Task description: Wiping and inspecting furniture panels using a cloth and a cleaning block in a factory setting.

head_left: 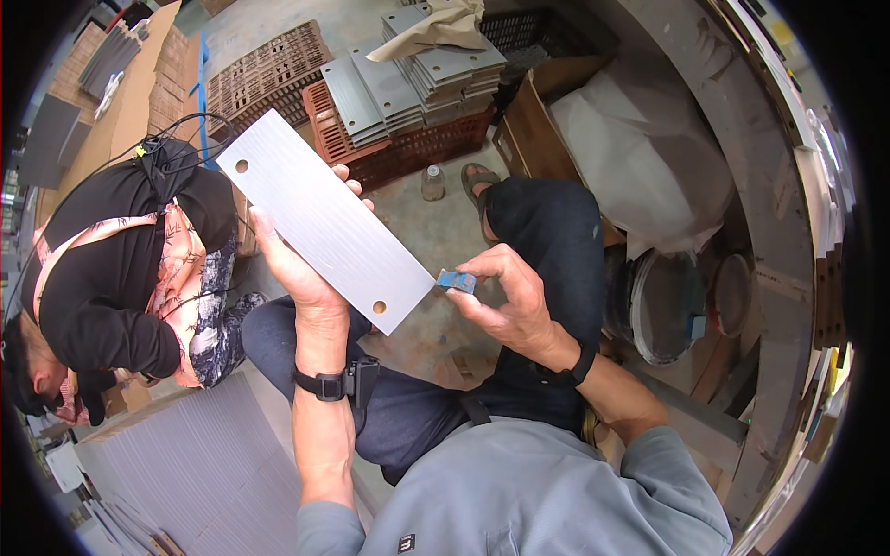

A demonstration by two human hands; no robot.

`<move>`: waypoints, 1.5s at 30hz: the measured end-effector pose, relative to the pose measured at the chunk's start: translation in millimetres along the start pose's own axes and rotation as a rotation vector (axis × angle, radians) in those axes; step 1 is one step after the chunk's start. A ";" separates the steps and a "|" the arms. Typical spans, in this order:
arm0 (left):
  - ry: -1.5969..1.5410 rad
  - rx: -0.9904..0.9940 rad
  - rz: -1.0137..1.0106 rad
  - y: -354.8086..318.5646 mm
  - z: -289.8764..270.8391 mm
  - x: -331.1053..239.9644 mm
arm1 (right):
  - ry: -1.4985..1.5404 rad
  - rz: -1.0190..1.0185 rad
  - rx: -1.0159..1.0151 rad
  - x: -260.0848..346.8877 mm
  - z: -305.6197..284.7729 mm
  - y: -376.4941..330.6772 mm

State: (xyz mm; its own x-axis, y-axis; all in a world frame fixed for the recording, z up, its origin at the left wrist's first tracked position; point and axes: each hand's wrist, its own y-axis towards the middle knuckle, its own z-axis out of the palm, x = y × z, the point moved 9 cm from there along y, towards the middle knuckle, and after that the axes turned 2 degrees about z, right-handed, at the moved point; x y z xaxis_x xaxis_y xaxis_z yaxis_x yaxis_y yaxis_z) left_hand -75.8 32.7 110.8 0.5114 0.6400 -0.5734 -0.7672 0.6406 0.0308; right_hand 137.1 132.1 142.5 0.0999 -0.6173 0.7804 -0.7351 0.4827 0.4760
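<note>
My left hand holds a long pale grey board from beneath, thumb along its near edge and fingertips showing past the far edge. The board is tilted, with a round hole near each end. Between the thumb and fingers of my right hand is a small blue and grey block, its exact kind unclear. This block meets or nearly meets the board's right corner; I cannot tell if they touch.
Similar grey boards are stacked on a reddish-brown plastic crate ahead. A small jar stands on the floor by my foot. Another person bends over at left, beside a large stack of grey sheets. Round lidded tubs sit at right.
</note>
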 end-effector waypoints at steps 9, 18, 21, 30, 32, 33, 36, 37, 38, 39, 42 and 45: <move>0.000 -0.001 0.000 0.5 -0.7 1.6 | -0.017 0.033 0.023 -3.9 1.3 -1.0; 0.014 0.001 0.002 1.1 -1.1 1.8 | -0.001 0.023 -0.002 -3.2 2.4 2.5; 0.015 0.011 0.002 0.6 -1.3 1.7 | -0.012 0.034 0.014 -3.9 3.4 1.0; -0.003 0.010 -0.009 1.6 -1.8 2.0 | -0.009 0.051 0.007 -5.6 4.3 3.0; 0.025 0.007 -0.002 1.5 -0.7 1.8 | -0.002 0.047 0.008 -5.3 4.4 3.7; 0.027 0.006 -0.003 1.8 -1.4 1.8 | -0.020 0.056 0.027 -6.3 5.0 3.5; 0.046 0.009 0.006 3.2 -3.0 1.2 | -0.039 0.071 0.046 -9.6 4.5 1.3; 0.039 0.009 0.002 3.4 -3.3 1.0 | -0.041 0.076 0.045 -10.5 4.4 0.8; 0.032 0.009 -0.002 3.4 -3.5 1.5 | -0.041 0.077 0.045 -10.3 4.2 1.5; 0.032 0.009 -0.002 3.3 -3.2 1.8 | -0.030 0.075 0.026 -9.1 2.6 3.4; 0.053 -0.006 0.004 2.9 -3.5 2.3 | -0.014 0.068 0.012 -7.7 3.1 7.1; 0.045 0.009 0.002 3.6 -2.9 4.0 | -0.014 0.072 0.035 -9.0 6.1 6.1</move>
State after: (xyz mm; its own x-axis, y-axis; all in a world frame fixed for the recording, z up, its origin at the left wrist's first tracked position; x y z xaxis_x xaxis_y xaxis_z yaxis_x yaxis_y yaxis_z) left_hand -77.6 36.3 106.3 0.4917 0.6220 -0.6094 -0.7647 0.6431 0.0394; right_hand 127.6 136.8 135.9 0.0365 -0.5904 0.8063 -0.7628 0.5048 0.4042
